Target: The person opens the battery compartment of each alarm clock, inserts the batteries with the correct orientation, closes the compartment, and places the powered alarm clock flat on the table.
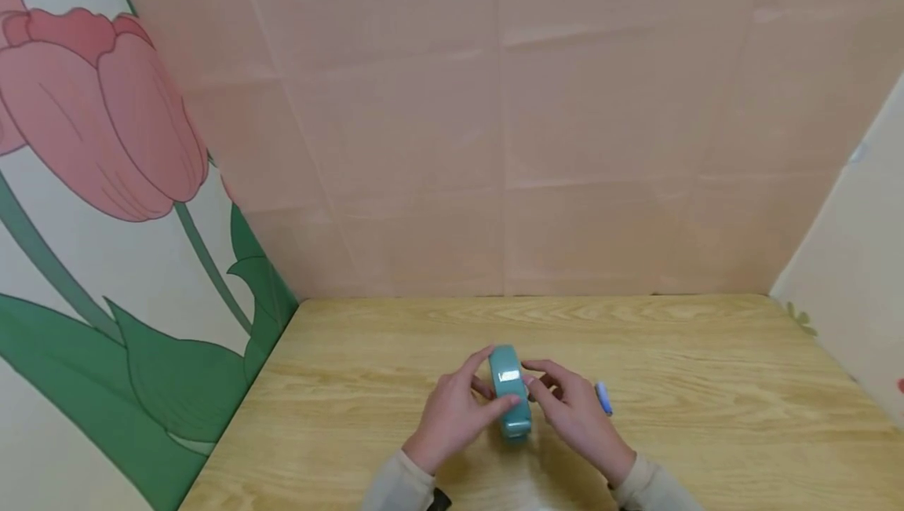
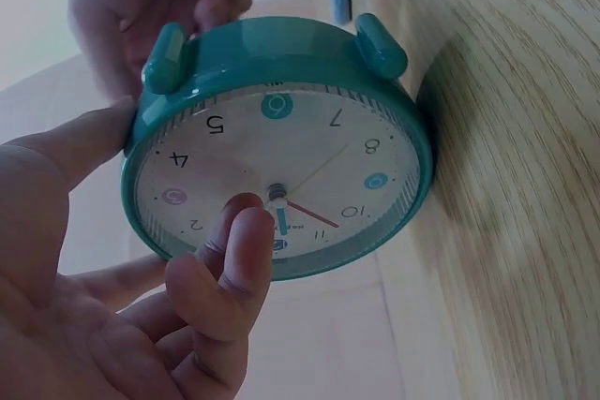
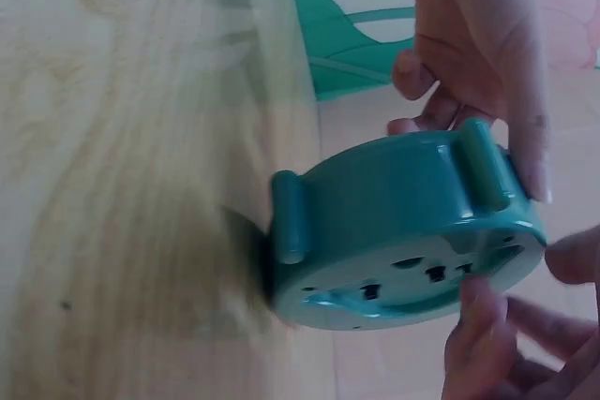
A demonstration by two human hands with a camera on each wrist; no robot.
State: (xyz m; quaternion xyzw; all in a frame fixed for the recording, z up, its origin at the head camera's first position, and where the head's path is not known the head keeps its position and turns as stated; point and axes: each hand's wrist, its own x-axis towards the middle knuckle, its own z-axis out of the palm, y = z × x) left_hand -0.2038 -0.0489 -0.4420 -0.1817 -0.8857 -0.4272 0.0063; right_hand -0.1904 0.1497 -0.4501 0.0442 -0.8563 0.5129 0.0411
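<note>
A teal round alarm clock [image 1: 510, 385] is tipped onto its side at the table, its two stubby feet [image 2: 380, 47] toward the person. My left hand [image 1: 457, 421] grips it by the rim, with fingers [image 2: 246, 250] bent in front of the numbered dial. At the back [image 3: 412, 283], where small black knobs show, is my right hand [image 1: 575, 413]. One blurred fingertip [image 3: 478, 302] is right at a knob; another finger is close to the rim. I cannot tell whether these fingers pinch the knob.
A blue battery [image 1: 603, 398] lies on the wood-grain table [image 1: 706, 370], just beyond the right hand. Pinkish sheeting [image 1: 494, 118] hangs behind the table. A tulip-patterned panel [image 1: 141, 260] stands on the left, a pale panel [image 1: 862, 283] on the right.
</note>
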